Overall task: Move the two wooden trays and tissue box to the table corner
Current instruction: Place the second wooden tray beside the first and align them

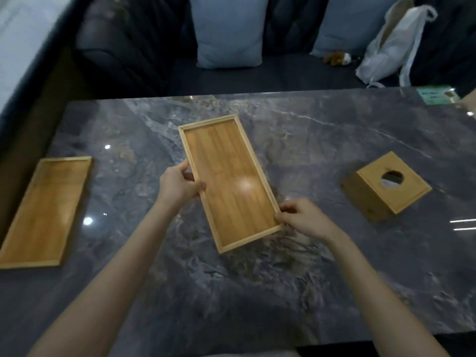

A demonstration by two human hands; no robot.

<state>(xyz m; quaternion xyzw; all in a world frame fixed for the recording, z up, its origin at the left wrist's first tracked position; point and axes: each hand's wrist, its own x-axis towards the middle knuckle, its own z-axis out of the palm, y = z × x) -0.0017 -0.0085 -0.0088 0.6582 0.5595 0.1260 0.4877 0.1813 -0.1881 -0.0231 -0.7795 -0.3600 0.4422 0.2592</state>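
Note:
A long wooden tray (226,176) sits in the middle of the dark marble table (322,140), turned at a slant. My left hand (177,185) grips its left long edge, thumb over the rim. My right hand (300,217) pinches its near right corner. A second wooden tray (46,210) lies flat near the table's left edge, untouched. The wooden tissue box (385,186), with a round hole in its top, stands to the right, apart from both hands.
A dark sofa with two pale cushions (229,32) runs behind the table. A white cloth bag (394,45) and a small plush toy (338,57) lie on the seat. A green card (435,95) rests at the table's far right corner.

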